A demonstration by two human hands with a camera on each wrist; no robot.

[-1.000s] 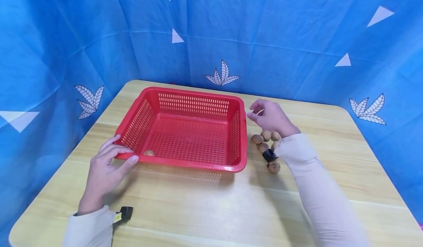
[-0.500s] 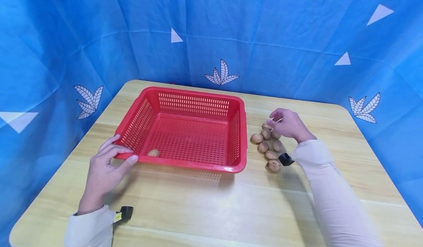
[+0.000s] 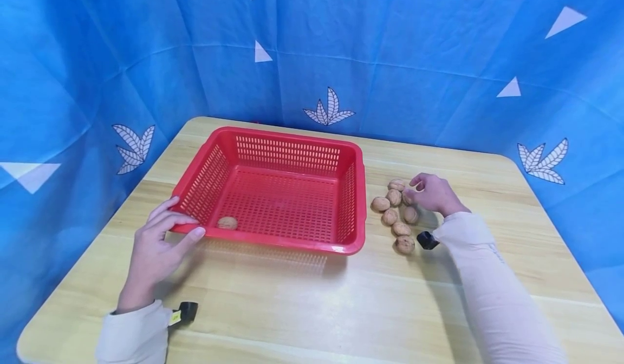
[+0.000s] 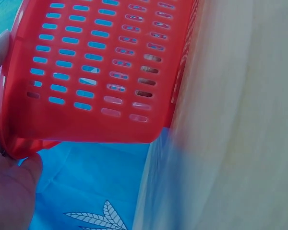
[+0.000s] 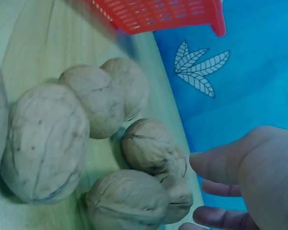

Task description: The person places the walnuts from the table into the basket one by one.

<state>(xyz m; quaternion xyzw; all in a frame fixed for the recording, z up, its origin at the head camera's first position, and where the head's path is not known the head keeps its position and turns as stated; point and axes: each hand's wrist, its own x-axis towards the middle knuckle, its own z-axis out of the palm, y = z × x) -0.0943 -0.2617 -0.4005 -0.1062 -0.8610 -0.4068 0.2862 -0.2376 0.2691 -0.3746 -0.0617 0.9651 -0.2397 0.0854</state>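
My left hand (image 3: 156,250) grips the near-left corner of a red plastic basket (image 3: 287,240), fingers and thumb on its rim. In the left wrist view its thumb (image 4: 32,166) lies against the rim of the slotted basket (image 4: 86,125). One walnut (image 3: 226,223) lies inside by the near wall. To the right of the basket my right hand (image 3: 436,195) is at the far right side of a group of walnuts (image 3: 394,197). In the right wrist view its thumb and fingers are parted close to a walnut (image 5: 175,199), with no grip seen.
Several walnuts (image 5: 45,143) lie loosely grouped on the wooden table (image 3: 292,310). A blue cloth (image 3: 414,55) with leaf prints hangs behind the table. Black wrist cameras (image 3: 427,240) sit on both wrists.
My right hand has moved away from beside the basket, rightward and down to the walnuts. The walnut in the basket has rolled slightly right. My left hand has stayed on the rim.
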